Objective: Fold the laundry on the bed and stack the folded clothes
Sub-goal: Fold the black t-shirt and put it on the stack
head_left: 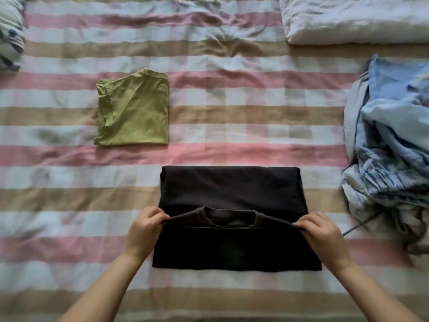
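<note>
The bed (209, 154) under you wore pink, tan and white stripes; blue laundry (390, 140) sat right, a folded green shirt (134, 110) left, and your left hand (145, 231) and right hand (321, 233) each pinched the black shirt (232, 191) shoulders

On the bed (209, 140), a half-folded shirt (232, 189) lies nearest; a folded shirt (134, 108) sits behind it to the left, a heap of laundry (390, 140) at right, a pillow (355, 17) far right
</note>
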